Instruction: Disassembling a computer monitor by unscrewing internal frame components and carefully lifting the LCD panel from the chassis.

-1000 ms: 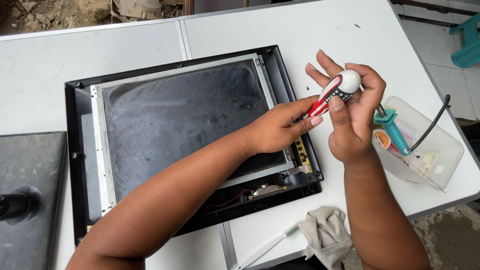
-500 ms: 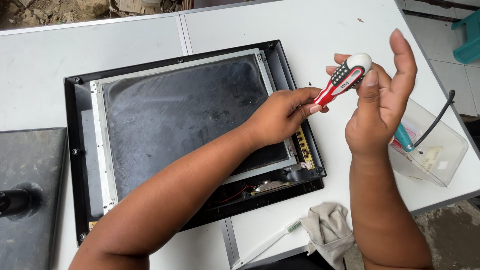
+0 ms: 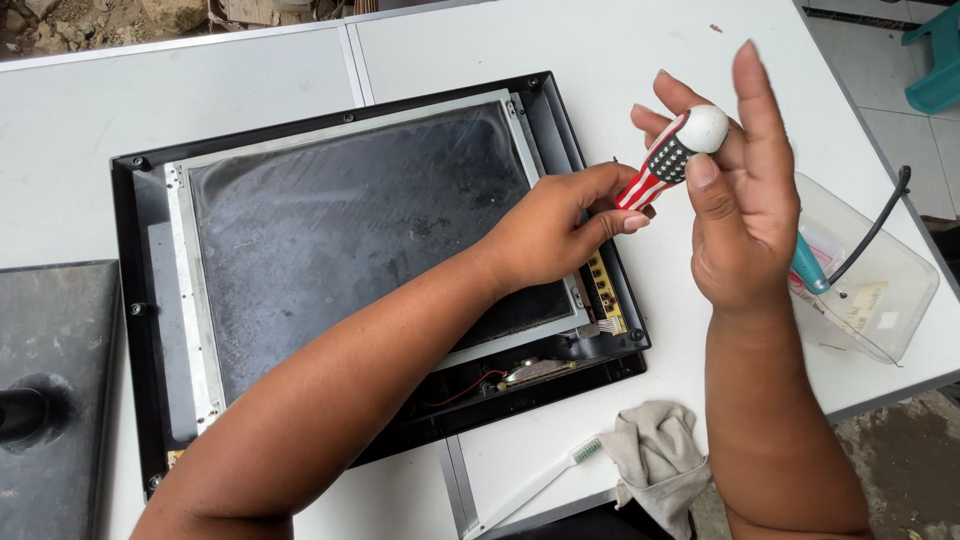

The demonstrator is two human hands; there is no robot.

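On the white table, toward its right edge: opened monitor chassis, black frame, dusty metal-backed panel, likely rigid but fragile at the exposed boards. Above its right rim, a stubby screwdriver, striped handle, white cap; light, hard, best gripped at the handle. Left hand pinches its lower end; right hand, fingers loosely spread, steadies the cap.

A large rectangular screen panel, dark grey glass in a silver metal rim, is lying flat inside a black housing on the white table. A clear plastic tub at the right edge is showing small pale labels inside.
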